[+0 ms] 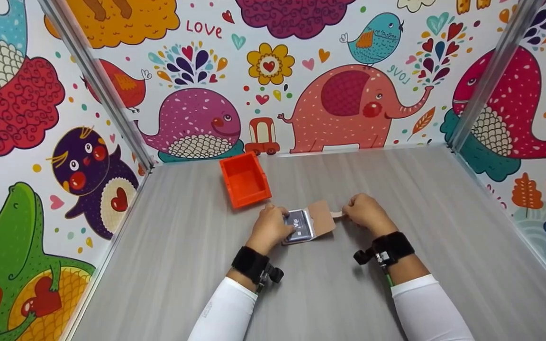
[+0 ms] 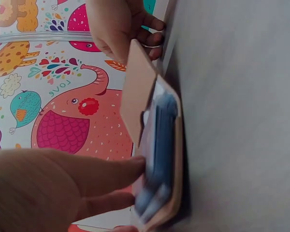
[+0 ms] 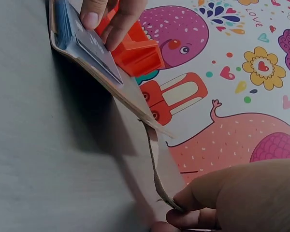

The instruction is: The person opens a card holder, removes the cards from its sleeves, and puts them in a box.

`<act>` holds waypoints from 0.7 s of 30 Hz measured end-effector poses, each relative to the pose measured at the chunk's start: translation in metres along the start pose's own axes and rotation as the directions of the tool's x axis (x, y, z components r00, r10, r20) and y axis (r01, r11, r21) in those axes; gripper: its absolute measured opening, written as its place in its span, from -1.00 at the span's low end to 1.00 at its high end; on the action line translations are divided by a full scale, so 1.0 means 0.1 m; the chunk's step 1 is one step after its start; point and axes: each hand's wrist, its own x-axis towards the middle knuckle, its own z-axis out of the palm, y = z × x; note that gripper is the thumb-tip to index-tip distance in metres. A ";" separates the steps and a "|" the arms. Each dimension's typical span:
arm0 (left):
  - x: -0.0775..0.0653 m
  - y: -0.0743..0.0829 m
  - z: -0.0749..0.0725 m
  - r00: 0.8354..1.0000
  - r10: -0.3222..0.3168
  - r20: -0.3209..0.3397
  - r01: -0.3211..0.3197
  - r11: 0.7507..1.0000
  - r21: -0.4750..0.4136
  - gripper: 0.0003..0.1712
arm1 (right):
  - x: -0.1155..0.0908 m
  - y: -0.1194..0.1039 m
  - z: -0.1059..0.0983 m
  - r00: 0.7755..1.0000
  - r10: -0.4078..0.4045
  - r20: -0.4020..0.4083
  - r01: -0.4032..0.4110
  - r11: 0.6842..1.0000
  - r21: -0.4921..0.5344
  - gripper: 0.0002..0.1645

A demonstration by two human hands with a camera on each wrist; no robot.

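Note:
A small brown cardboard box (image 1: 307,226) lies on the grey table (image 1: 330,289), its flap (image 1: 323,217) folded open to the right. A dark blue printed pack (image 1: 299,223) shows inside. My left hand (image 1: 282,226) grips the box's left end, fingers (image 2: 111,176) lying on the blue pack (image 2: 159,140). My right hand (image 1: 349,214) pinches the narrow tab (image 3: 154,164) at the end of the flap (image 2: 137,92), just right of the box (image 3: 82,46). The tab bends upward from the table.
An orange open bin (image 1: 244,181) stands behind and left of the box, close to the left hand, and shows behind the fingers as the orange bin (image 3: 140,50) in the right wrist view. Patterned walls (image 1: 301,71) enclose the table on three sides.

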 end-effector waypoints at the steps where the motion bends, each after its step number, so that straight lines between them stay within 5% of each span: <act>1: -0.01 0.02 -0.01 1.000 0.000 0.001 0.000 1.000 0.012 -0.47 | -0.01 -0.02 0.00 1.000 -0.008 -0.009 0.008 1.000 -0.004 -0.59; 9: -0.02 0.01 0.00 1.000 0.006 -0.015 -0.005 1.000 0.030 -0.49 | -0.12 -0.24 -0.03 0.980 -0.110 -0.168 0.097 0.992 -0.083 -0.66; 15: -0.02 0.01 0.00 1.000 0.014 -0.020 -0.013 0.999 0.035 -0.49 | -0.27 -0.56 0.03 0.866 -0.318 -0.386 0.290 0.948 -0.132 -0.81; 18: -0.02 0.02 0.00 1.000 0.019 -0.023 -0.017 0.999 0.048 -0.52 | -0.37 -0.72 0.11 0.847 -0.396 -0.353 0.379 0.918 -0.121 -0.87; 21: -0.03 0.03 -0.01 0.999 0.026 -0.030 -0.025 0.998 0.053 -0.55 | -0.43 -0.84 0.22 0.873 -0.423 -0.242 0.414 0.906 -0.092 -0.87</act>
